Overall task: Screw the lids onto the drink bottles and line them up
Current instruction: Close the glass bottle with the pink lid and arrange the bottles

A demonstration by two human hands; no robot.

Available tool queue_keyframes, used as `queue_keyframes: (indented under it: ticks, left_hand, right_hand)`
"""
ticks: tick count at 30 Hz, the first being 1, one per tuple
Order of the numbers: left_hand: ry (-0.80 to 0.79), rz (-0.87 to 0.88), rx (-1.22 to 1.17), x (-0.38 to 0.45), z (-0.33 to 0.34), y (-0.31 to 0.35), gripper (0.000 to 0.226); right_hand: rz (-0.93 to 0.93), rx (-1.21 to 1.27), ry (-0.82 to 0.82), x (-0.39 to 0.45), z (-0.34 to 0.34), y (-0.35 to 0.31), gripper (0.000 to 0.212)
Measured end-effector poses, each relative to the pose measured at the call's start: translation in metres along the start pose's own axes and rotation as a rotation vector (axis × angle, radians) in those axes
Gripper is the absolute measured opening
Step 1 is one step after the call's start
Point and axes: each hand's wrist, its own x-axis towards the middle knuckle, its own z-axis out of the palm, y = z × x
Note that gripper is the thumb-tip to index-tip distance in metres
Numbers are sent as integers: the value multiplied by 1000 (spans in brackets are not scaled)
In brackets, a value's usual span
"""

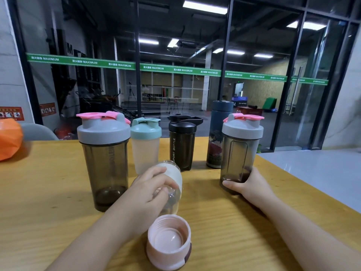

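Six bottles (145,145), five lidded; one loose lid (169,241)

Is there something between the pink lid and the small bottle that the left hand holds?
Nothing visible. The pink lid lies open side up just in front of the small clear bottle gripped by the left hand; only bare table separates them.

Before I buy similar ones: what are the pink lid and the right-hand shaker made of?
Pink lid: looks like matte moulded plastic, opaque, with moulded threads inside. Right-hand shaker: seemingly smoky translucent plastic, see-through with glossy reflections, under a matte grey cap.
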Motion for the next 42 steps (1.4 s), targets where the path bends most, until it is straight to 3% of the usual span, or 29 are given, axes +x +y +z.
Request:
queue_keyframes:
  ticks: [4,8,11,17,24,27,31,34,42]
  left_hand:
    - [25,-8,50,1,-2,-2,7]
    - [62,-3,41,1,-2,-5,16]
    - [87,-6,83,1,-2,-4,18]
    - [123,7,106,1,-1,-4,18]
    - [126,17,118,-2,-1,-4,39]
    - [106,57,136,-1,-1,-4,41]
    - [102,43,142,-1,-1,-5,43]
    - [86,37,139,0,-1,-5,44]
    - [102,60,153,1,-3,-9,47]
  right_hand:
    - [-9,17,-41,-3,-2,-2,87]
    - [37,-30,-106,-5,-8,-6,76]
    - [99,-163,-144,-14,-17,-18,51]
    - [75,-398,-236,-20,-16,-25,73]
    - [8,-749,-280,-35,-16,-39,57]
    - [-149,-600,-288,-41,-13,-45,42]
    - [-444,-281,-472,-57,0,-52,25]
    - [-535,-178,-557,-64,10,-54,13]
    - [-547,-81,-872,-71,17,-55,37]
